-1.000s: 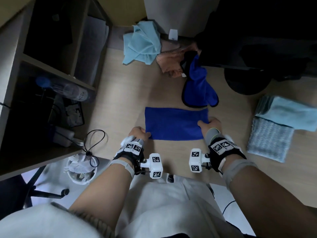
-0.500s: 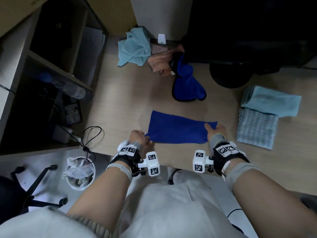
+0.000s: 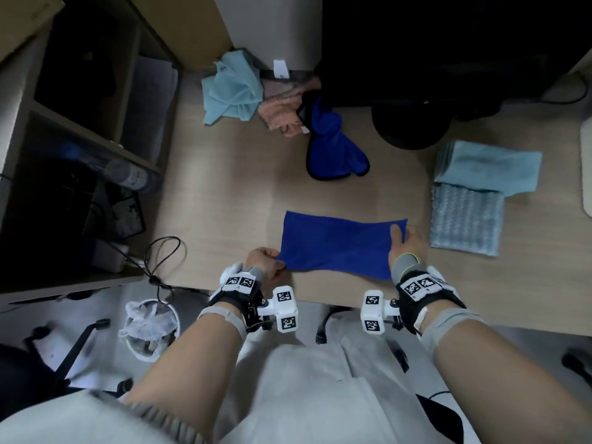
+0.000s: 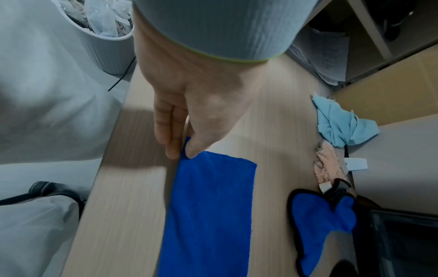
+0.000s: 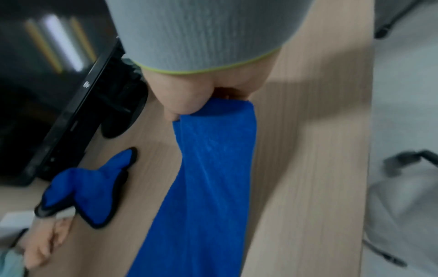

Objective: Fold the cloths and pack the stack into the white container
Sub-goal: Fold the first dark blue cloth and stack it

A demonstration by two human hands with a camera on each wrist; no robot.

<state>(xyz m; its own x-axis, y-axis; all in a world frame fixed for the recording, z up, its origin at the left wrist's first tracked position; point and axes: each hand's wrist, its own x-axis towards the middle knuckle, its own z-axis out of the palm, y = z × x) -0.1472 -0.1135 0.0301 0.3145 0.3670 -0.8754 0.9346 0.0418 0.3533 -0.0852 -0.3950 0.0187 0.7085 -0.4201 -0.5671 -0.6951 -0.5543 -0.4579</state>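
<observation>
Both my hands grip opposite ends of the folded blue cloth [image 3: 336,246] on the wooden desk [image 3: 224,193].

My left hand [image 3: 263,262] pinches the cloth's near-left corner between thumb and fingers [image 4: 166,131]; my right hand [image 3: 407,243] grips the right end, thumb on top, with that end bunched and raised off the desk, as only the right wrist view shows. The head view alone shows the folded pale-blue cloths [image 3: 480,184] stacked to the right and part of a white object [image 3: 586,174] at the right edge; I cannot tell if it is the container. The unfolded cloths [image 3: 275,100] at the desk's far edge appear in all three views.
</observation>
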